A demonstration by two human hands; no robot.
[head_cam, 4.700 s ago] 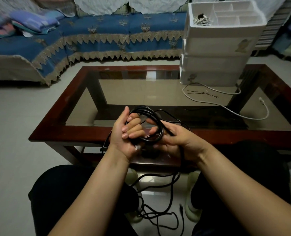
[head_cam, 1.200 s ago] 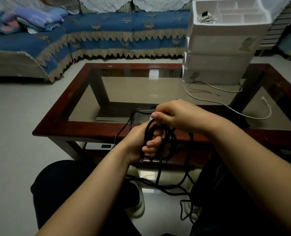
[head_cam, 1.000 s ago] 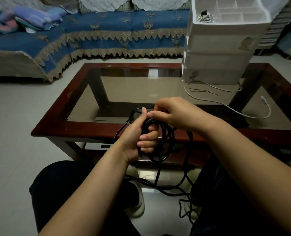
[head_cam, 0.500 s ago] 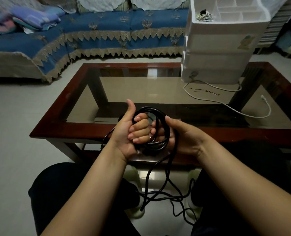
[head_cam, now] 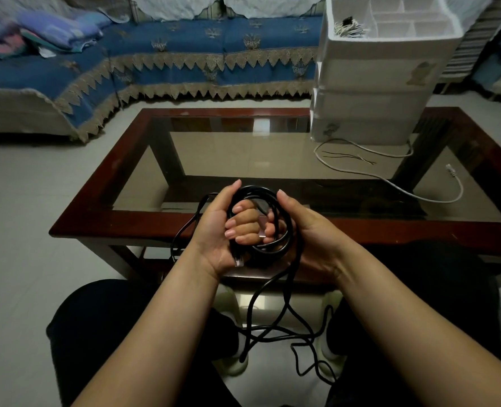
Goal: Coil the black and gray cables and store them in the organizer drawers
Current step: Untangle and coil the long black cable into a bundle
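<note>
At frame centre, the left hand [head_cam: 218, 230] gripped the coiled black cable [head_cam: 268, 251], the right hand [head_cam: 308, 230] cupping its other side. The gray cable [head_cam: 390, 180] lay on the counter [head_cam: 143, 221] below the white organizer [head_cam: 381, 83], upper right.

The left hand's [head_cam: 225, 230] grip hides part of the black cable [head_cam: 275, 251] coil.

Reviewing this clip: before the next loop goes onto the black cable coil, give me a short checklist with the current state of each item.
1. Left hand grips the black cable coil: ok.
2. Right hand supports the coil's other side: ok.
3. Loose tail free of knots: cannot tell; it lies in tangled bends on the floor between the shoes.
4. Whole cable coiled: not ok; much slack hangs down.
5. Organizer drawers open to receive it: not ok; all fronts look shut.
6. Gray cable coiled: not ok; it lies loose on the glass table.
</note>
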